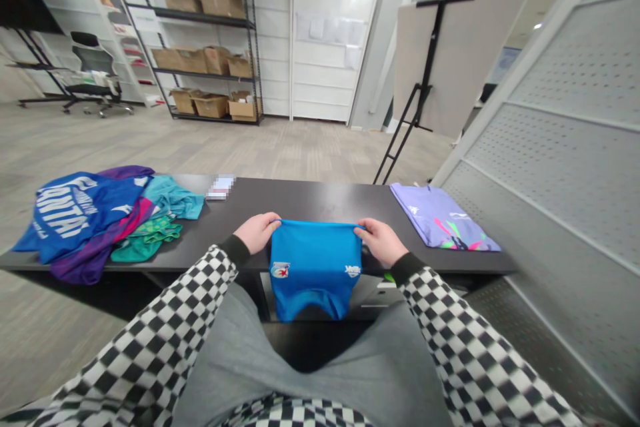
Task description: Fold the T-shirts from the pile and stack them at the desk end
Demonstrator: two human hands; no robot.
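Observation:
A blue sports shirt hangs in front of the dark table's near edge, stretched between both hands with its neckline at the bottom. It has a small crest on the left and a white logo on the right. My left hand pinches the upper left corner of the shirt, fingers closed. At the upper right corner, my right hand grips the fabric the same way. The top edge between them is pulled nearly straight.
On the dark table, a heap of blue, purple, teal and green garments lies at the left, partly over the front edge. A folded lilac shirt is at the right. A blurred card sits near the back edge. A perforated panel borders the right.

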